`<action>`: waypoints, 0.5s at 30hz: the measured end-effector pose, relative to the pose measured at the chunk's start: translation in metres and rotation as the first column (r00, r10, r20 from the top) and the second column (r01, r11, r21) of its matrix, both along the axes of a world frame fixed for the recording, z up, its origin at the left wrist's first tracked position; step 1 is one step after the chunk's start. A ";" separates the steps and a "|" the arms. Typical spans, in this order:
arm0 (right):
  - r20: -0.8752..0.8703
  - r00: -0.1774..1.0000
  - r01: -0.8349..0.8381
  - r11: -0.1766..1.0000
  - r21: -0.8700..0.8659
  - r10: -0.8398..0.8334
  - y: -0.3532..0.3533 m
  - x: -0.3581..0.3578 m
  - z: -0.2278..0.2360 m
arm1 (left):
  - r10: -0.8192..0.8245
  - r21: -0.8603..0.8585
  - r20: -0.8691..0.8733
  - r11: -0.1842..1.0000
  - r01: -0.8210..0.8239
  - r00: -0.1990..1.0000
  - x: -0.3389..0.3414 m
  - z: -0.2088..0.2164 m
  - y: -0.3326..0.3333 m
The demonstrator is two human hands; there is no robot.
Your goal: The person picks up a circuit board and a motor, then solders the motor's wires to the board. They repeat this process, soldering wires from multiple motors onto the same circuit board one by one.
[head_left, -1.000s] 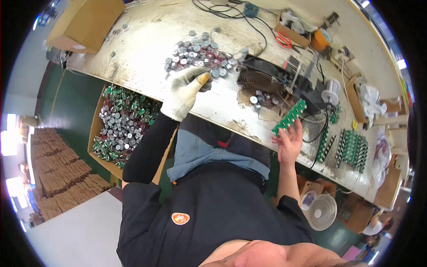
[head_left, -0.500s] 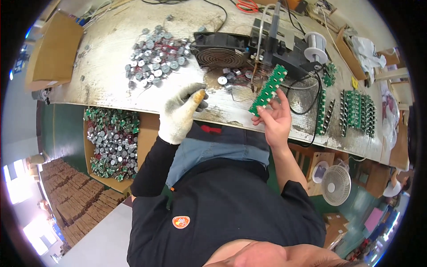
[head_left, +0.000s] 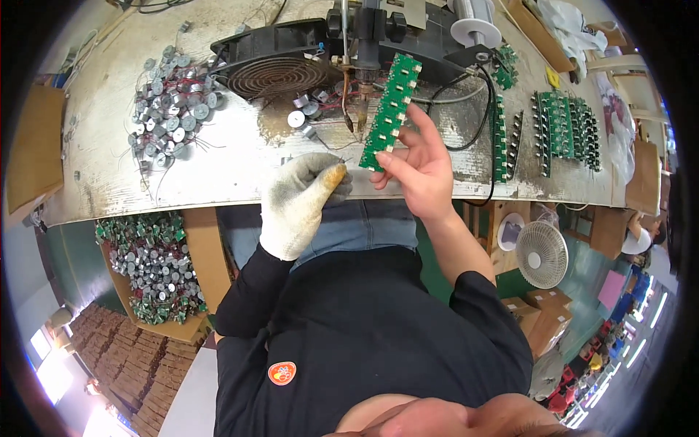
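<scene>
My right hand (head_left: 420, 162) holds a long green circuit board (head_left: 392, 111) by its lower end, thumb in front and fingers behind. Small white connectors run along the board, which is tilted up and stands just right of a soldering iron tip (head_left: 362, 120) and a thin solder feed tube (head_left: 348, 102). My left hand (head_left: 302, 193) wears a white and grey glove with a yellow-stained thumb. Its thumb and fingers are pinched together near the board's lower end, apart from it. Whatever is in that pinch is too small to tell.
Small round motors with wires (head_left: 175, 109) lie heaped at the left, behind them a black fan (head_left: 273, 69). More boards (head_left: 564, 127) stand in rows at the right. A solder spool (head_left: 475, 25) is at the back. Below the table edge, a carton (head_left: 204, 244) holds motors and boards.
My view has shifted, so the table things appear further left. The board in my right hand has come closer to my gloved left hand and stands more upright. The left hand stays pinched.
</scene>
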State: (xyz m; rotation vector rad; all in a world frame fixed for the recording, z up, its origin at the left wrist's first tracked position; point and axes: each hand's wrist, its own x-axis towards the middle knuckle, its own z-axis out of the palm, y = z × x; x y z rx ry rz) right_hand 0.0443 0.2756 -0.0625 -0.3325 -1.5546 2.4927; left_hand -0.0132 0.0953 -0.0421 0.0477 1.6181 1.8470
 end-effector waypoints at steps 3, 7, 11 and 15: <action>-0.008 1.000 0.007 1.000 0.000 -0.007 0.000 0.000 -0.003 | 0.018 0.032 0.017 0.999 -0.018 1.000 -0.004 -0.004 0.006; -0.047 0.998 0.029 0.999 -0.041 -0.031 -0.002 -0.005 -0.001 | -0.016 0.043 0.107 0.999 0.012 0.994 -0.010 -0.004 0.011; -0.051 0.998 0.040 0.998 -0.050 -0.043 -0.002 -0.008 -0.002 | 0.001 0.068 0.151 0.998 -0.012 0.989 -0.013 -0.007 0.016; -0.071 0.996 0.054 0.997 -0.046 -0.057 -0.001 -0.011 -0.002 | 0.018 0.061 0.178 0.998 -0.029 0.984 -0.018 -0.004 0.021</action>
